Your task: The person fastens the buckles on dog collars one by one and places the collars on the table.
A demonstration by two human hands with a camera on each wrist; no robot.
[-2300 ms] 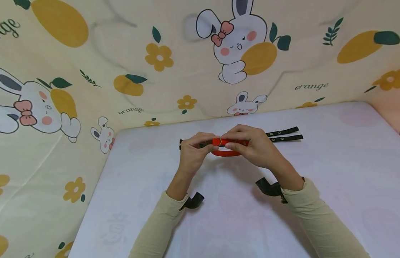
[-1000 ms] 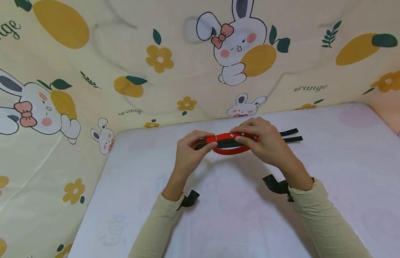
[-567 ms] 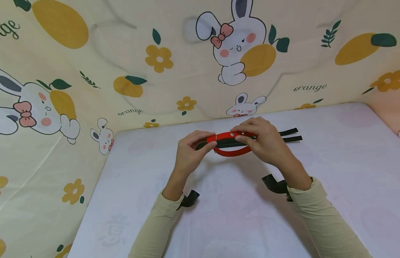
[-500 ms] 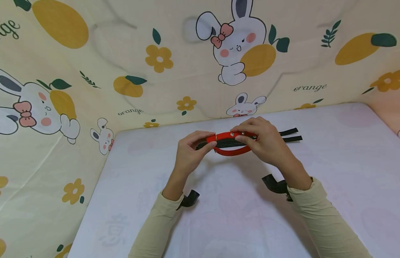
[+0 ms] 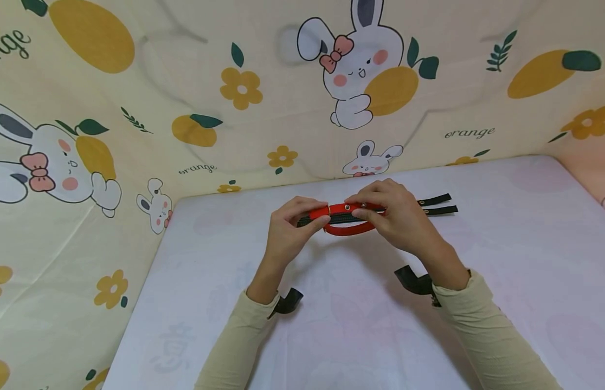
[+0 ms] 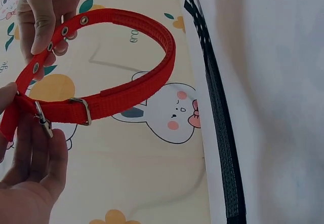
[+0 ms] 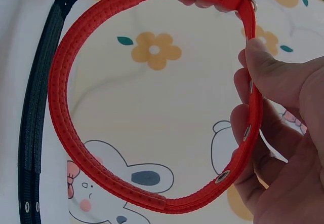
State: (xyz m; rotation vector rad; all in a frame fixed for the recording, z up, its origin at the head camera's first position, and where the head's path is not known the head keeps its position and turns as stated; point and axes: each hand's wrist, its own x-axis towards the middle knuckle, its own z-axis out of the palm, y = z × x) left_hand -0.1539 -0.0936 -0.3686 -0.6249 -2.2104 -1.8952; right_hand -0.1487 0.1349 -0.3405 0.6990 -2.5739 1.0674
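A red pet collar (image 5: pixel 350 231), bent into a loop, is held up above the table between both hands. The left hand (image 5: pixel 289 227) pinches it near the metal buckle (image 6: pixel 85 113), thumb and fingers on either side of the band. On the eyelet end, the right hand (image 5: pixel 397 219) pinches the strap with thumb and fingers, as the right wrist view shows. Metal-rimmed eyelets (image 7: pixel 223 177) run along that end. In the left wrist view the strap passes through at the left hand's fingers, which partly hide the crossing.
Two black collars (image 5: pixel 440 210) with eyelets lie side by side along the back of the white-covered table (image 5: pixel 351 336), partly behind the hands. A cream cloth with printed rabbits (image 5: pixel 363 70) hangs behind the table and on the left.
Over about two seconds the right hand has moved away from the left, and more red strap shows between them. Most recently it has come back slightly leftward, still gripping the collar.
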